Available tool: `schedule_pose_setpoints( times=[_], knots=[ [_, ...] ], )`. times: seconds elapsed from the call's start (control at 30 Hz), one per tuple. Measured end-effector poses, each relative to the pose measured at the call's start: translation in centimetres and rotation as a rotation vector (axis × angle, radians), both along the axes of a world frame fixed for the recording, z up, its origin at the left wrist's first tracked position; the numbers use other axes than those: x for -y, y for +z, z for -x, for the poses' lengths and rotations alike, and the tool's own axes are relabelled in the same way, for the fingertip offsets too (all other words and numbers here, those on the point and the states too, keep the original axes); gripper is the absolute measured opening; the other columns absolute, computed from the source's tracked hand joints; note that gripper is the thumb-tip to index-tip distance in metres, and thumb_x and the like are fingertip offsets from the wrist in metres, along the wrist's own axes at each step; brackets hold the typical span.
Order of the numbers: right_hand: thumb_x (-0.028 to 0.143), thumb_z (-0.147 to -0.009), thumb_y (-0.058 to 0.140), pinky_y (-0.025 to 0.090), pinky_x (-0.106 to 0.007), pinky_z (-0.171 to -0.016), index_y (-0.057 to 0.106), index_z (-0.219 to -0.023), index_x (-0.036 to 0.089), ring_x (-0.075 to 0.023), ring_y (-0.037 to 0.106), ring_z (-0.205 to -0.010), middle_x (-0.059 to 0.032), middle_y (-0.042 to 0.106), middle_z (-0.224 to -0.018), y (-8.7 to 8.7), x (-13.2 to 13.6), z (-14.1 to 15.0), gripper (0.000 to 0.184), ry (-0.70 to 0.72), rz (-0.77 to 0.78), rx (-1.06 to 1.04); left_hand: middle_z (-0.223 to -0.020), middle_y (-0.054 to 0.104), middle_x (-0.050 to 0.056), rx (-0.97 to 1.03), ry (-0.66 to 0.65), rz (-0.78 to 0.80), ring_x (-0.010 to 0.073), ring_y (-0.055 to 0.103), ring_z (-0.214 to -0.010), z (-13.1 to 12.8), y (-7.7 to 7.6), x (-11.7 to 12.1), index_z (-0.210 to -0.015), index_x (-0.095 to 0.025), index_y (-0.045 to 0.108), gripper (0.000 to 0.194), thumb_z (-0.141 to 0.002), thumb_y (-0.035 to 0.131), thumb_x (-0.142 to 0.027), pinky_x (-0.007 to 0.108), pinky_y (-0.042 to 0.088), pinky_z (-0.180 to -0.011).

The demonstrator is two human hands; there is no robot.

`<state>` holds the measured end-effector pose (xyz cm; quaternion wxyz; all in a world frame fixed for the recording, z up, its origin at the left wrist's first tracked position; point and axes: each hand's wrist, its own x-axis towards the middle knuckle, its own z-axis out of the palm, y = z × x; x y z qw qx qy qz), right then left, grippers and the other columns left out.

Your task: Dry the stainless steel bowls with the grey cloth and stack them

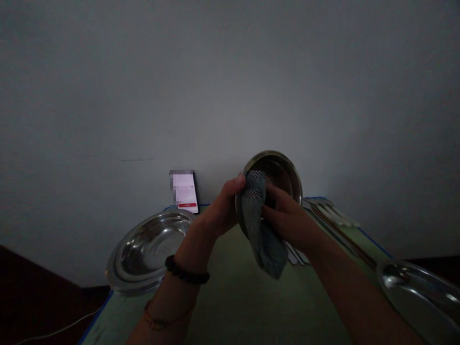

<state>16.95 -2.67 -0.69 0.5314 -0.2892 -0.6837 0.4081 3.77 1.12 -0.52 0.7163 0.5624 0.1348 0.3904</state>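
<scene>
A round metal bowl is held up on its side above the table, its hollow turned partly toward me. My left hand grips the bowl's left rim, thumb on top. A grey-blue cloth with checkered bands drapes over that rim and hangs down below the bowl. My right hand has its fingers closed on the cloth inside the bowl; its fingertips are partly hidden by the cloth.
Shiny metal basins stand at the table's left. A lit phone leans against the wall behind them. Chopsticks and white-handled utensils lie at the right, near an oval metal dish. The green table meets the wall.
</scene>
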Motion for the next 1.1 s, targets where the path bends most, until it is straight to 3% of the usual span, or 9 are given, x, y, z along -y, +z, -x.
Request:
schedule_pose_setpoints(
  times=[0.07,0.2,0.27,0.37,0.57,0.77,0.87,0.97,1.1],
  knots=[
    [0.037,-0.081,0.060,0.049,-0.038,-0.088,0.062,-0.096,0.022,-0.0201,0.063,-0.095,-0.0033,0.069,-0.097,0.3,0.3,0.1,0.022,-0.157,-0.065,-0.004,-0.094,0.073,0.011,-0.007,-0.052,0.020,0.0339,0.064,-0.102,-0.2,0.1,0.4,-0.105,-0.016,0.064,0.067,-0.063,0.064,-0.068,0.038,0.052,-0.077],
    [0.030,-0.084,0.052,0.046,-0.040,-0.088,0.056,-0.096,0.020,-0.0217,0.060,-0.093,-0.0062,0.066,-0.097,0.1,0.3,0.3,0.016,-0.628,-0.134,-0.090,-0.105,0.071,0.010,0.000,-0.141,0.017,0.0347,0.061,-0.109,-1.4,-0.2,1.1,-0.116,-0.020,0.059,0.067,-0.068,0.062,-0.066,0.043,0.050,-0.084],
    [0.030,-0.085,0.049,0.047,-0.040,-0.085,0.054,-0.096,0.022,-0.0224,0.060,-0.092,-0.0058,0.065,-0.093,-0.1,0.2,0.4,0.015,-0.764,-0.143,-0.120,-0.111,0.070,0.009,0.020,-0.149,-0.002,0.0339,0.059,-0.112,-2.0,-0.4,1.3,-0.124,-0.023,0.053,0.067,-0.071,0.062,-0.063,0.043,0.050,-0.083],
    [0.030,-0.086,0.047,0.049,-0.039,-0.085,0.054,-0.099,0.023,-0.0224,0.059,-0.097,-0.0050,0.065,-0.093,-0.2,0.2,0.4,0.017,-0.735,-0.173,-0.078,-0.113,0.069,0.008,0.032,-0.096,-0.010,0.0333,0.060,-0.111,-2.3,-0.4,1.4,-0.130,-0.026,0.048,0.069,-0.073,0.062,-0.061,0.041,0.051,-0.080],
    [0.031,-0.092,0.038,0.051,-0.036,-0.089,0.057,-0.109,0.024,-0.0183,0.062,-0.098,-0.0025,0.066,-0.103,0.9,1.0,-0.2,0.027,-0.281,-0.228,0.216,-0.099,0.071,0.007,0.075,0.180,-0.060,0.0331,0.063,-0.103,-2.1,1.0,1.2,-0.116,-0.020,0.058,0.061,-0.071,0.060,-0.061,0.039,0.053,-0.076],
    [0.021,-0.094,0.033,0.048,-0.035,-0.090,0.057,-0.107,0.019,-0.0182,0.061,-0.096,-0.0053,0.067,-0.104,0.9,0.9,-1.0,0.027,-0.169,-0.296,0.566,-0.089,0.072,0.005,0.079,0.264,-0.090,0.0308,0.065,-0.097,-1.5,1.7,1.1,-0.110,-0.019,0.062,0.055,-0.071,0.058,-0.059,0.036,0.054,-0.071],
    [0.012,-0.089,0.041,0.047,-0.037,-0.086,0.058,-0.101,0.014,-0.0219,0.062,-0.094,-0.0113,0.067,-0.105,0.2,0.5,-0.9,0.021,-0.290,-0.293,0.834,-0.093,0.072,0.004,0.042,0.262,-0.128,0.0304,0.065,-0.100,-0.9,1.7,1.0,-0.111,-0.020,0.062,0.048,-0.075,0.059,-0.052,0.037,0.054,-0.075],
    [0.006,-0.087,0.039,0.044,-0.042,-0.085,0.058,-0.101,0.011,-0.0282,0.060,-0.099,-0.0172,0.066,-0.104,-0.5,0.1,-0.4,0.025,-0.589,-0.251,1.032,-0.105,0.071,0.004,0.014,0.256,-0.160,0.0302,0.061,-0.109,-0.8,1.8,1.0,-0.117,-0.021,0.059,0.049,-0.076,0.062,-0.047,0.036,0.051,-0.085],
    [0.007,-0.089,0.033,0.042,-0.046,-0.082,0.056,-0.101,0.010,-0.0316,0.058,-0.096,-0.0204,0.064,-0.101,-0.9,-0.6,-0.5,0.027,-0.949,-0.222,1.012,-0.120,0.065,0.006,-0.019,0.212,-0.147,0.0303,0.059,-0.112,-1.1,1.6,1.5,-0.128,-0.023,0.050,0.061,-0.074,0.066,-0.045,0.035,0.050,-0.086]
  ],
)
